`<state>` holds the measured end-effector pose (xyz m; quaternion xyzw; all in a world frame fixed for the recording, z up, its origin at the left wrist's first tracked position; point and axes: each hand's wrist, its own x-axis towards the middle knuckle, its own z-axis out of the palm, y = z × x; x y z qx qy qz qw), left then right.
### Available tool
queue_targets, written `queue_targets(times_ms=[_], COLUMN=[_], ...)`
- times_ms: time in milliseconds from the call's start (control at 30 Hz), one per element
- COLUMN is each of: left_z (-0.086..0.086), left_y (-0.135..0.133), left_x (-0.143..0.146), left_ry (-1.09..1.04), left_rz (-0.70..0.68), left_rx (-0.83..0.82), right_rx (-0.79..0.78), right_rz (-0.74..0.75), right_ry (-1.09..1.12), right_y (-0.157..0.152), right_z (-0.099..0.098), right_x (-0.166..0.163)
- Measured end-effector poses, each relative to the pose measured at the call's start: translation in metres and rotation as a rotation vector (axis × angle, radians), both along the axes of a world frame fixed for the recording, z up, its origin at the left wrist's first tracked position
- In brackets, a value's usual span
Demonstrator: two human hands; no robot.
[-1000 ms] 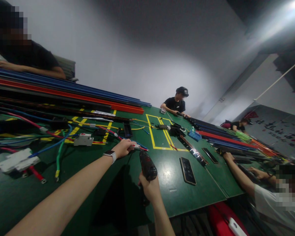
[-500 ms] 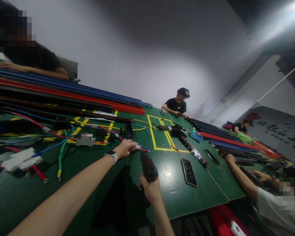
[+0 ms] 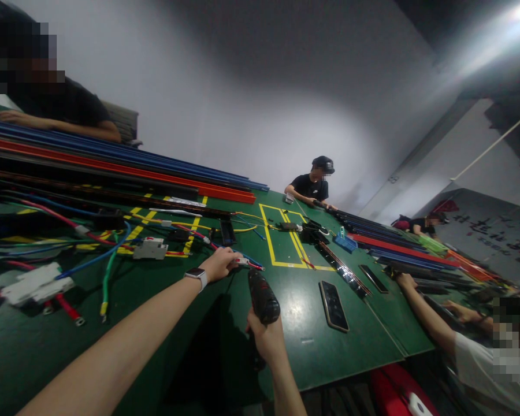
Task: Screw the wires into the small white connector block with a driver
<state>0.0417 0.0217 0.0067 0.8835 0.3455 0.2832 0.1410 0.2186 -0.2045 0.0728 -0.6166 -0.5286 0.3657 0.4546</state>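
Power drill in the near middle of the scene, its nose pointing to the far side, is over a broad green counter marked with yellow lines. Long blue strips lie across the far left, with an orange strip along their near side; more long strips, blue, red and black, run down the right. A person in a dark top sits at the far left, a capped person leans over the far middle, and a person in a white top works at the near right. Of the wearer's own hands, the right grip is wrapped around the drill's handle, while the left grip, with a watch at the wrist, pinches a small white connector just beyond the drill's nose; whether the two touch cannot be told. Right of the drill lies a phone. On the left, a green cable ends in a yellow sleeve, near a white switch block. Thin red and blue wires reach the connector, their exact joints too small to make out.
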Motion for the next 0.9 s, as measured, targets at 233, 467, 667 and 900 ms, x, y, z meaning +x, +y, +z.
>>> queue_targets(times_ms=[233, 467, 667, 900], left_z=[-0.001, 0.002, 0.005, 0.003], left_y=[0.000, -0.001, -0.003, -0.001], left_x=[0.000, 0.000, 0.000, 0.000], left_ry=[-0.013, -0.015, 0.002, 0.018], left_rz=[-0.008, -0.006, 0.002, 0.009], left_rx=[-0.004, -0.002, 0.020, 0.046], right_rx=[0.024, 0.016, 0.024, 0.021], right_rz=[0.015, 0.017, 0.024, -0.011], right_ry=[0.013, 0.014, 0.006, 0.031], right_y=[-0.002, -0.001, 0.000, 0.002], right_z=[0.004, 0.006, 0.003, -0.004], right_x=[-0.001, -0.002, -0.001, 0.001])
